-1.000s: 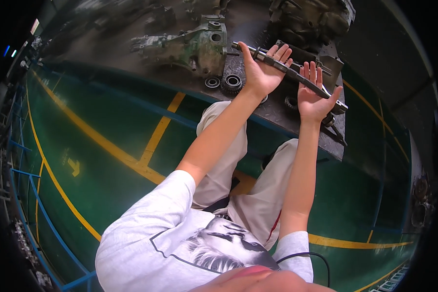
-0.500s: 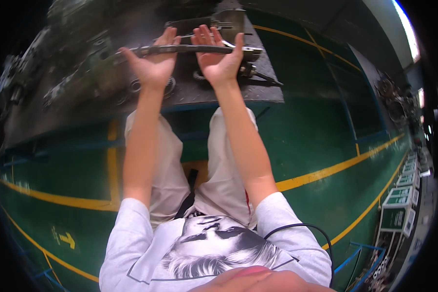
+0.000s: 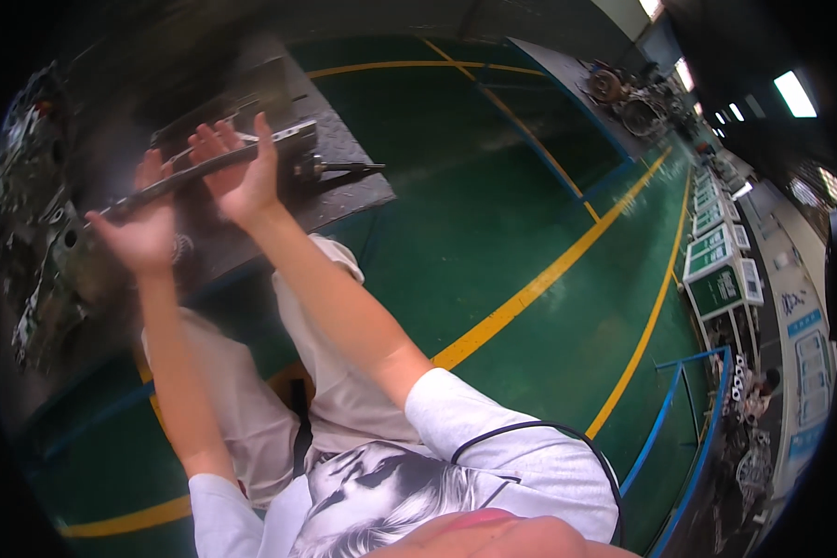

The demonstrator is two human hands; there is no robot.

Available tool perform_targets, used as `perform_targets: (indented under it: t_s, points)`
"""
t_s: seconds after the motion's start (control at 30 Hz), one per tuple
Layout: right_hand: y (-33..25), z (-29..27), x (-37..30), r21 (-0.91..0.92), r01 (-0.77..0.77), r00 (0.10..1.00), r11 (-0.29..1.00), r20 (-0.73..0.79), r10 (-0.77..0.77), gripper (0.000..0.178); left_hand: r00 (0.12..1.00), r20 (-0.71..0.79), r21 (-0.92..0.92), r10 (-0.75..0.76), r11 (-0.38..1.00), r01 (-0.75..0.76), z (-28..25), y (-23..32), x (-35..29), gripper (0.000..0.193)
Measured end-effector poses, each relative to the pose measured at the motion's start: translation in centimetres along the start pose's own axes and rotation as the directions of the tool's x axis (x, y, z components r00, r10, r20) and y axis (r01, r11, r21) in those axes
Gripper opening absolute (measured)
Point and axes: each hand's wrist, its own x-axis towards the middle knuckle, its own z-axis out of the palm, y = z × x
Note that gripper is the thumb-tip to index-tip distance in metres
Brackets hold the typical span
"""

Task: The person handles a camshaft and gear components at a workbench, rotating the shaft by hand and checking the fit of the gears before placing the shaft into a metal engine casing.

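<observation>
A long dark metal shaft (image 3: 191, 173) lies across both of my upturned palms, tilted with its right end farther away. My left hand (image 3: 149, 223) carries the shaft's left part, thumb out to the left and fingers stretched out flat beneath it. Toward the other end, my right hand (image 3: 240, 181) bears the shaft in the same way, its thumb raised beside the shaft's end. Both hands are over a grey metal workbench (image 3: 358, 195). Just past my right hand, a dark part with a thin rod (image 3: 349, 167) rests on the bench.
Large metal castings (image 3: 51, 242) crowd the left side of the bench. Green floor with yellow lines (image 3: 521, 288) spreads to the right. Farther right stand white and green cabinets (image 3: 721, 284), a blue frame (image 3: 670, 418) and another bench with machine parts (image 3: 623, 93).
My view has turned to the right, so bench and hands now appear farther left. The shaft still lies across both palms, now seen slanted instead of nearly level.
</observation>
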Motion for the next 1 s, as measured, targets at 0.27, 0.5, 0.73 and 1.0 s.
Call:
perform_targets:
  t_s: [0.27,0.5,0.73,1.0]
  points:
    - [-0.4,0.1,-0.1,0.014,0.015,1.000,1.000,-0.012,-0.015,0.058,0.999,-0.031,-0.003,-0.009,1.000,0.009,0.3,-0.6,0.1,0.101]
    - [-0.4,0.3,-0.1,0.069,0.009,0.999,0.998,-0.045,-0.006,0.055,0.999,-0.040,0.023,0.028,0.999,-0.027,0.9,-0.9,-0.1,0.096]
    - [0.7,-0.1,0.3,0.074,-0.036,0.997,0.997,-0.062,0.041,0.050,0.991,-0.128,-0.064,0.026,0.997,-0.034,0.2,0.4,-0.4,0.098]
    - [-1.3,-0.1,0.2,-0.020,0.001,0.999,1.000,-0.054,-0.002,0.059,0.991,-0.136,-0.011,0.006,1.000,-0.008,0.8,-2.0,-0.1,0.108]
